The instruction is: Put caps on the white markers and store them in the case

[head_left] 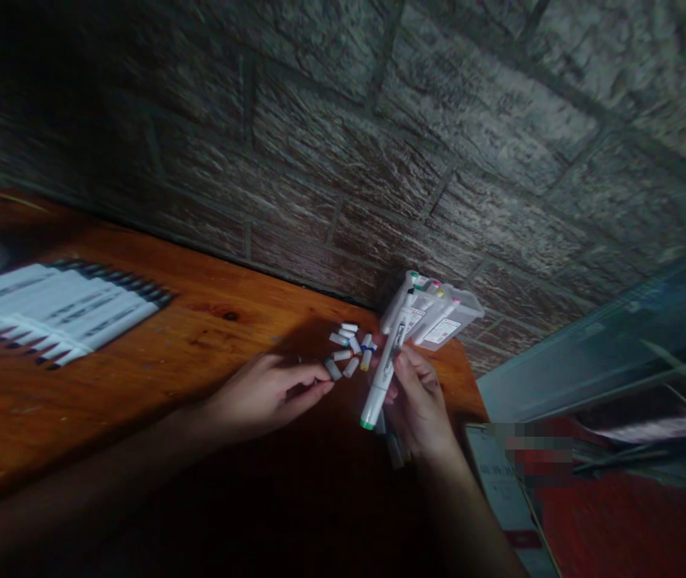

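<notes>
My right hand is closed around a white marker with a green end, held tilted over the wooden table. My left hand rests on the table, its fingers pinched together beside several loose white marker caps; whether they grip one is unclear. Just behind the caps, a clear plastic case with several markers in it leans against the wall.
A row of several white markers lies side by side at the table's left. A brick-patterned wall runs along the table's far edge. Right of the table are a red surface, a printed box and a glass panel.
</notes>
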Demonstrator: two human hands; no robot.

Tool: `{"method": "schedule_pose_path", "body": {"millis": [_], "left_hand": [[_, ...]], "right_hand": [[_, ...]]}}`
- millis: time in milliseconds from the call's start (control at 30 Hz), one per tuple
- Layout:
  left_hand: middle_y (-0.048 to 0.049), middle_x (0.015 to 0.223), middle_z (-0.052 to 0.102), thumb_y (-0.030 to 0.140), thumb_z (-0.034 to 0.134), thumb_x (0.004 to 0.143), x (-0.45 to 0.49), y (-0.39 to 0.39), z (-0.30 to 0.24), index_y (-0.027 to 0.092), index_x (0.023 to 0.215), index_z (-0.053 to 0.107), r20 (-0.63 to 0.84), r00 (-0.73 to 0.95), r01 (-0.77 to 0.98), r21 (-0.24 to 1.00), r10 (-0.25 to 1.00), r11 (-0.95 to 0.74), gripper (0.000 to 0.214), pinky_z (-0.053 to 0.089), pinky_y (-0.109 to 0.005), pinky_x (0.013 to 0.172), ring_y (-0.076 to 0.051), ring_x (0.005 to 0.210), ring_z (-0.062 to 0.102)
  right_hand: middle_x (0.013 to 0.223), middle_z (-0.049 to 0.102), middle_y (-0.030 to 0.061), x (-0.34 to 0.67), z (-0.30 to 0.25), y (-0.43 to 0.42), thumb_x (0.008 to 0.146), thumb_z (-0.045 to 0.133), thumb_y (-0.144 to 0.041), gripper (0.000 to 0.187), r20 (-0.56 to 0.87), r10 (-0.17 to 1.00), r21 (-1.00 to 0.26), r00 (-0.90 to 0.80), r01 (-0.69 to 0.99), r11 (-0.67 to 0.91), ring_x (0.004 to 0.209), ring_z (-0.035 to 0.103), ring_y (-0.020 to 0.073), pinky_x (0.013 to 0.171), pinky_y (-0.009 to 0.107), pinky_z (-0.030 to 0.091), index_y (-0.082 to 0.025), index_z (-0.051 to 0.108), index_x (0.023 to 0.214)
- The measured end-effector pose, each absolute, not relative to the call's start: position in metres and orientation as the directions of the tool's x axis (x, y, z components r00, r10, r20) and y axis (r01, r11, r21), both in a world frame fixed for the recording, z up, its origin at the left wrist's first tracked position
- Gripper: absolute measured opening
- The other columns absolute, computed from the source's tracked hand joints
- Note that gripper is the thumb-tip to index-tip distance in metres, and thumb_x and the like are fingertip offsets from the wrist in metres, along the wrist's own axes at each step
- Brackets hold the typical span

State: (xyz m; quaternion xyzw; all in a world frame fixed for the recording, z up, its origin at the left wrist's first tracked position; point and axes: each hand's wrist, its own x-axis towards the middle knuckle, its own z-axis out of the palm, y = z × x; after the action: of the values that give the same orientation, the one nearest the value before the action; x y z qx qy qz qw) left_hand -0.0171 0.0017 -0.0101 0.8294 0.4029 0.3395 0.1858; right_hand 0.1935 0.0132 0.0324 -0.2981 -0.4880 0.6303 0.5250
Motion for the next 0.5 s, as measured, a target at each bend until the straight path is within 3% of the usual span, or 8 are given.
{"method": "schedule_pose_path", "body": {"millis": [233,433,500], "left_hand": [[0.0018,0.076,0.072,0.032,0.051,0.096,-0.015,-0.001,-0.001,0.022,0.09,0.072,0.387,0.423,0.482,0.67,0.819,-0.565,0.023,0.042,-0.02,0.063,-0.011,0.065,0.062],[0.0027,0.067,0.062,0.034,0.04,0.101,-0.014,-0.004,0.006,0.018,0.074,0.064,0.332,0.4,0.447,0.743,0.854,-0.498,0.039,0.04,-0.019,0.064,-0.01,0.063,0.06],[0.0026,0.071,0.062,0.034,0.04,0.101,-0.012,-0.005,0.007,0.019,0.08,0.064,0.316,0.405,0.438,0.757,0.858,-0.485,0.036,0.04,-0.02,0.066,-0.011,0.066,0.06]], "right_hand": [[0.077,0.069,-0.0004,0.192,0.027,0.014,0.08,0.074,-0.041,0.025,0.157,0.953,-0.931,-0.261,-0.36,0.055,0.049,0.032,0.0066,0.045,0.021,0.027,-0.027,0.075,0.1],[0.068,0.062,-0.0034,0.189,0.024,0.015,0.084,0.071,-0.038,0.016,0.201,0.952,-0.966,-0.23,-0.206,0.154,0.053,0.041,0.0087,0.049,0.021,0.035,-0.025,0.07,0.092],[0.069,0.062,-0.0032,0.186,0.025,0.013,0.084,0.071,-0.039,0.017,0.208,0.954,-0.973,-0.215,-0.144,0.18,0.054,0.043,0.0088,0.05,0.021,0.037,-0.023,0.069,0.089]]}}
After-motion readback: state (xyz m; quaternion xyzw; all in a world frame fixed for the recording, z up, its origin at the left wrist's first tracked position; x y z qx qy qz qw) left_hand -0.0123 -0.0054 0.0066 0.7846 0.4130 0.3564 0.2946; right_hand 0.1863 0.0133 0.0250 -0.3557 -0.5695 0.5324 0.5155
